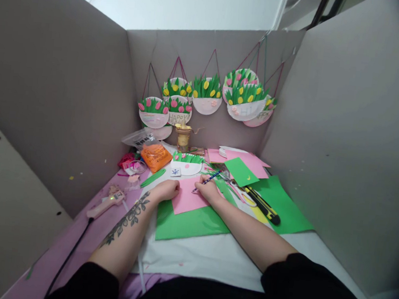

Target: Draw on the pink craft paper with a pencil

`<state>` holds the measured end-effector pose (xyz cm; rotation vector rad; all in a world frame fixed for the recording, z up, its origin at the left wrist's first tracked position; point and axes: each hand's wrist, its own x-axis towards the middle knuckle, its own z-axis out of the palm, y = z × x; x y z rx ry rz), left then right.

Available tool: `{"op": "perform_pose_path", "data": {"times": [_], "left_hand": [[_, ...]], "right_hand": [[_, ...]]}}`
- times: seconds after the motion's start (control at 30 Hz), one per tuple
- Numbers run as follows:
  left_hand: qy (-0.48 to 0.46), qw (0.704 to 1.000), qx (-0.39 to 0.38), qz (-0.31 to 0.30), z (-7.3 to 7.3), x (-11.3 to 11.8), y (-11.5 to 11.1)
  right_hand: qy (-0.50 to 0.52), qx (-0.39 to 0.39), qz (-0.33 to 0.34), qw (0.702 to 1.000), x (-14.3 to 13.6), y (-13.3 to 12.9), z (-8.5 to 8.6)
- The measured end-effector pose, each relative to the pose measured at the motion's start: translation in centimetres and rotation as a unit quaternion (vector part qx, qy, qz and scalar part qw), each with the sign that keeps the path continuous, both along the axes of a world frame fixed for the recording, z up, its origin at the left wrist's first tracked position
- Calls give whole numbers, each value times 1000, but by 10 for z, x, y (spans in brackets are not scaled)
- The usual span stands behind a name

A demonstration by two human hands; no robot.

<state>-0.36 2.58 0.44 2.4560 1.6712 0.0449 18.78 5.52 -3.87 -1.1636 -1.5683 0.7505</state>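
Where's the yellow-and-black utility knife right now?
The utility knife lies on the green paper, right of the right hand, beside the scissors.

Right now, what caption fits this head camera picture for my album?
Right hand draws with a pencil on pink paper that the left hand steadies, over green paper.
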Motion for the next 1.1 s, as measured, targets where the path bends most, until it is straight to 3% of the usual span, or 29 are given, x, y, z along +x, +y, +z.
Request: {"op": "perform_pose_path", "data": {"times": [0.17, 0.33, 1.1], "left_hand": [[-1, 1000, 1, 1, 2, 0, -1], [0, 1000, 0, 4, 3, 1, -2], [-2, 1000, -3, 4, 0, 0, 0]], "right_hand": [[57, -31, 17, 998, 2, -2, 1], [-1, -3, 67, 998, -2, -6, 4], [-31, -40, 103, 993, -2, -4, -2]]}}
